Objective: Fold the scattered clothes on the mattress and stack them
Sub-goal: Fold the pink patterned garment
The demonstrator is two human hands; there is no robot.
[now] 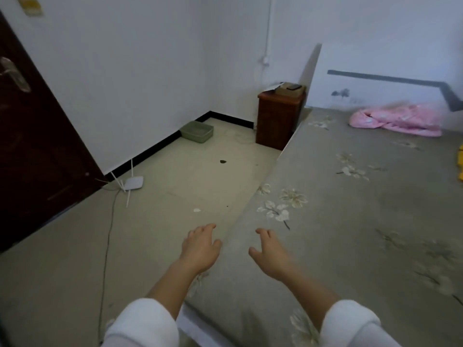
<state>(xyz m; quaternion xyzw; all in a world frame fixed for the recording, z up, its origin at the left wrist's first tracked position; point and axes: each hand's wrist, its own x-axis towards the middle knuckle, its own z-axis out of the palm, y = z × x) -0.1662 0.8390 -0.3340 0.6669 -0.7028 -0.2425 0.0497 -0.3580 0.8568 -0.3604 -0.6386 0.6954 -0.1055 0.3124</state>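
Clothes are seen only as one pink garment [398, 120], crumpled in a heap at the far end of the mattress [350, 221], close under the white headboard [375, 78] and well apart from both hands. The mattress has a grey cover with pale flowers printed on it and fills the right side of the view. At the right border a small yellow thing [460, 164] lies on the mattress; the border cuts it and I cannot tell what it is. The left hand [200, 246] is stretched forward over the near left edge of the mattress, partly above the floor [175, 171], with the fingers spread and a little bent, and it holds nothing. The right hand [269, 254] is stretched forward just beside it, above the grey cover, also with loose spread fingers and nothing in it. Whether the hands touch the cover, I cannot tell. Both forearms are bare, and the white sleeves [142, 324] are pushed up toward the elbows. On the floor a wooden nightstand [278, 118] stands beside the head end of the mattress, with some small things on its top. A green tray [196, 132] sits by the wall near the corner. A white router [134, 182] with thin antennas lies near the dark door [37, 146].
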